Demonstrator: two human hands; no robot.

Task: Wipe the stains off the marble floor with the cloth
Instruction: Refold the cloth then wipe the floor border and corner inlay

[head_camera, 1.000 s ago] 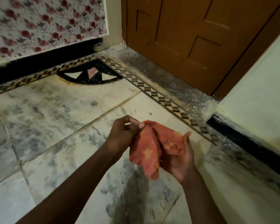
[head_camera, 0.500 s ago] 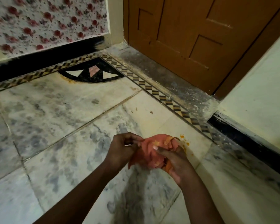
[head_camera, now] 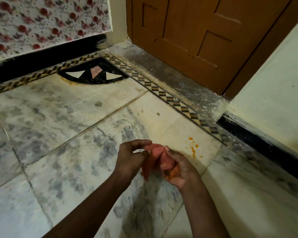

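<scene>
Since a second ago, crumpled red cloth (head_camera: pixel 157 156) bunched smaller; left hand (head_camera: pixel 131 158) pinches it, right hand (head_camera: pixel 177 166) grips it. Orange stains (head_camera: pixel 193 147) at 1 o'clock on grey-veined marble floor (head_camera: pixel 58 143); brown wooden door (head_camera: pixel 196 36) at 12.

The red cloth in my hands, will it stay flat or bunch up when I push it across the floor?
Probably bunches: the cloth looks limp, crumpled between the left hand and right hand, one end drooping. It seems light, so pressing with a flat palm would likely help on the orange stains.

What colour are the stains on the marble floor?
Orange stains, right of the hands; head view shows them best.
</scene>
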